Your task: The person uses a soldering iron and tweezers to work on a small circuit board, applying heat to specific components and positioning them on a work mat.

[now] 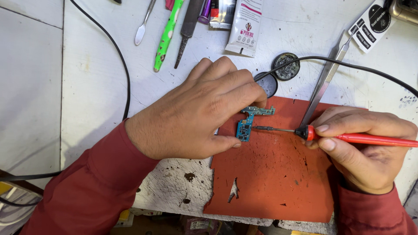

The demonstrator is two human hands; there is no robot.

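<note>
1. The tabletop (pixel 100 87) is white, scratched and spotted with dark marks.
2. A worn red mat (pixel 270 174) lies on it, with cuts and small holes.
3. The left hand (pixel 196 113) presses a small blue circuit board (pixel 246 125) down at the top left edge of the mat.
4. The right hand (pixel 365 148) holds a red soldering iron (pixel 348 137); its tip touches the board.
5. Long tweezers (pixel 324 82), a green tool (pixel 167 35), a white tube (pixel 246 26) and a black cable (pixel 122 65) lie farther back.
</note>
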